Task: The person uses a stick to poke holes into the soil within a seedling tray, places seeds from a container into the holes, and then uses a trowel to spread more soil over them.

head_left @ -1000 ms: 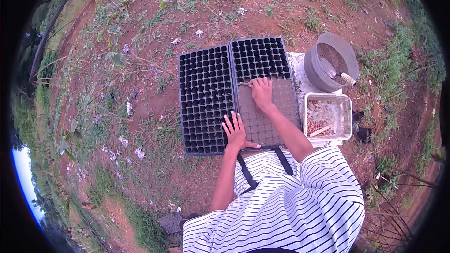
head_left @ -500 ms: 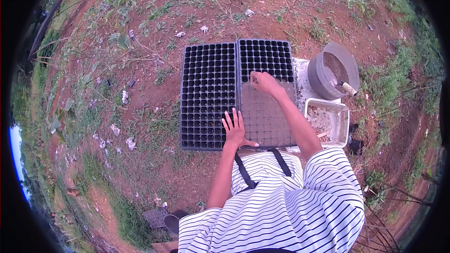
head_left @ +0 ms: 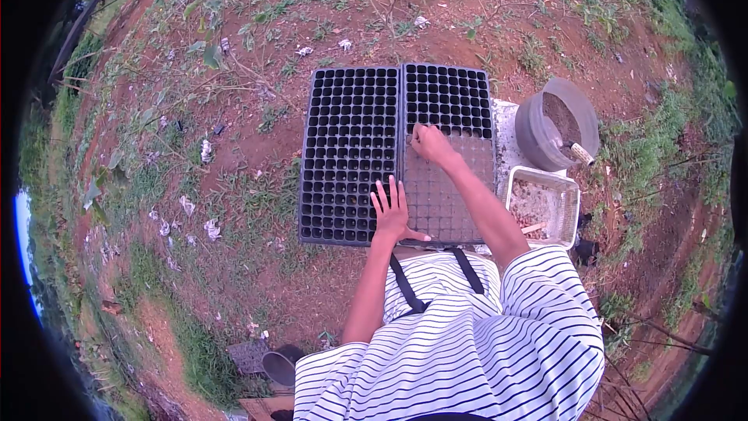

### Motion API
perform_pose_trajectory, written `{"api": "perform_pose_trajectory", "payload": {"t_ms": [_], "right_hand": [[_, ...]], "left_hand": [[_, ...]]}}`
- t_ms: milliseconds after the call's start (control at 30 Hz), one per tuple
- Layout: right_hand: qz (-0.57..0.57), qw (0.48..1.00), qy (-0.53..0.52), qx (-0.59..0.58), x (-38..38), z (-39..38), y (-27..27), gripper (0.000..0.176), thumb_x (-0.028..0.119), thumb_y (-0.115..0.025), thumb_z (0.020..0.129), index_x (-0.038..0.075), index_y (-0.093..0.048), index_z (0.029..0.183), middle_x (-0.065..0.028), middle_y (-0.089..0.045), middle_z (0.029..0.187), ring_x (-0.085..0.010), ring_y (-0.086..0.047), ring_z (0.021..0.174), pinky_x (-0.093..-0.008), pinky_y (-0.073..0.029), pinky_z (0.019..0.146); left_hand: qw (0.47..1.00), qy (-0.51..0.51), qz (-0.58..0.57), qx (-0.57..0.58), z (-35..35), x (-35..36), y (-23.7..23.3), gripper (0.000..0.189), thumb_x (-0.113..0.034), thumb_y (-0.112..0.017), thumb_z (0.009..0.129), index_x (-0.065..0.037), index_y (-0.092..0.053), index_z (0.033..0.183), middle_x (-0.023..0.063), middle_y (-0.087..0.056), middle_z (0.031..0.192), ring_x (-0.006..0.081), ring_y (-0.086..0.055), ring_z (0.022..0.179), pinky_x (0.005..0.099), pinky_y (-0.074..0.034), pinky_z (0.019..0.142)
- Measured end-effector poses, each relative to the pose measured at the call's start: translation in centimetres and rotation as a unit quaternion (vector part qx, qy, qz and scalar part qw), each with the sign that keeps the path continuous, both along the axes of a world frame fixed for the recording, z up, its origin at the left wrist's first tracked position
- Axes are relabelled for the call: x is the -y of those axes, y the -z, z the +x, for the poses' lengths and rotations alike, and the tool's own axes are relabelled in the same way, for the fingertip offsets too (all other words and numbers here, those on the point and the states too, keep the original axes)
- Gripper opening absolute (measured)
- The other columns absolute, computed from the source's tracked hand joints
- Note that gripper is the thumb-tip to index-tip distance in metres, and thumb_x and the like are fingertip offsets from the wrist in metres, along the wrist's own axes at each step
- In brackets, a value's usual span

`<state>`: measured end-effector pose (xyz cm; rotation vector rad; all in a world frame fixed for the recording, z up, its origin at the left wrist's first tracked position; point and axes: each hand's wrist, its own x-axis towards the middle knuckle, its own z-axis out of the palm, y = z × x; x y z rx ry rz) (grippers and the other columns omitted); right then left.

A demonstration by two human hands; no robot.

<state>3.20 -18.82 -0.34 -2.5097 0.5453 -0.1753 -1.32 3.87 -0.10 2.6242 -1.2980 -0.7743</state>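
Note:
Two black seedling trays lie side by side before me. The left seedling tray (head_left: 352,121) has open, dark cells. In the right seedling tray (head_left: 449,93), brown soil (head_left: 452,203) covers the near part, while the far cells are bare. My left hand (head_left: 391,214) rests with fingers spread over the near edges of both trays, the thumb on the right one. My right hand (head_left: 432,145) is closed, its fingertips low at the far margin of the soil near the seam between trays. What the fingers hold, if anything, is hidden.
Right of the trays stands a grey tub (head_left: 538,140) with soil and a tool with a pale handle (head_left: 581,153). A white plastic basket (head_left: 576,206) nearer me has a small wooden stick (head_left: 534,228) in it. Weedy ground surrounds everything; a dark pot (head_left: 280,364) lies at lower left.
My right hand has shifted slightly left and toward me along the soil margin, still closed. My left hand stays spread in place. The view has tilted slightly.

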Motion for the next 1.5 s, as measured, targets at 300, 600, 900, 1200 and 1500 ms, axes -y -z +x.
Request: {"api": "perform_pose_trajectory", "payload": {"t_ms": [300,600,900,1200,1500], "right_hand": [[0.080,0.996,-0.010,0.043,2.5,0.3,-2.5,0.014,0.009,-0.067,0.073,-0.003,-0.063,0.077,-0.0208,-0.066,0.070,-0.0320,-0.067,0.065,-0.0398,-0.052,0.061],[-0.007,0.997,0.001,0.080,0.0,0.1,0.4,0.012,0.009,-0.063,0.076,-0.002,-0.060,0.077,-0.0231,-0.065,0.073,-0.0403,-0.065,0.070,-0.0453,-0.053,0.066],[0.079,0.996,0.022,0.032,1.0,0.2,-1.4,0.012,0.008,-0.067,0.074,-0.003,-0.061,0.075,-0.0228,-0.066,0.072,-0.0366,-0.068,0.071,-0.0426,-0.053,0.065],[0.090,0.992,0.082,0.041,1.1,-0.1,-2.3,0.013,0.009,-0.066,0.076,-0.003,-0.061,0.077,-0.0230,-0.065,0.072,-0.0358,-0.068,0.070,-0.0414,-0.052,0.066],[0.049,0.998,0.039,0.023,-0.6,0.0,0.3,0.013,0.008,-0.065,0.076,-0.003,-0.059,0.078,-0.0235,-0.064,0.071,-0.0402,-0.066,0.071,-0.0442,-0.052,0.066]], "left_hand": [[1.000,0.000,-0.003,0.002,0.0,0.0,0.2,0.165,-0.083,-0.075,0.037,0.012,0.001,0.148,0.0304,0.014,0.156,0.0547,0.018,0.140,0.0671,0.006,0.110],[1.000,0.000,-0.007,0.001,0.0,0.0,0.2,0.165,-0.082,-0.076,0.037,0.012,0.001,0.148,0.0303,0.014,0.156,0.0549,0.018,0.139,0.0673,0.006,0.110],[1.000,0.002,0.017,0.003,0.1,0.1,-0.3,0.166,-0.083,-0.075,0.036,0.011,0.002,0.148,0.0298,0.014,0.156,0.0544,0.018,0.140,0.0659,0.006,0.111],[1.000,0.001,0.008,0.007,0.1,0.1,-0.1,0.166,-0.085,-0.073,0.037,0.012,0.002,0.148,0.0303,0.014,0.156,0.0551,0.017,0.139,0.0675,0.005,0.110],[1.000,0.003,0.007,0.008,0.1,0.1,0.0,0.166,-0.085,-0.073,0.037,0.012,0.003,0.148,0.0301,0.015,0.156,0.0548,0.018,0.139,0.0675,0.006,0.110]]}}
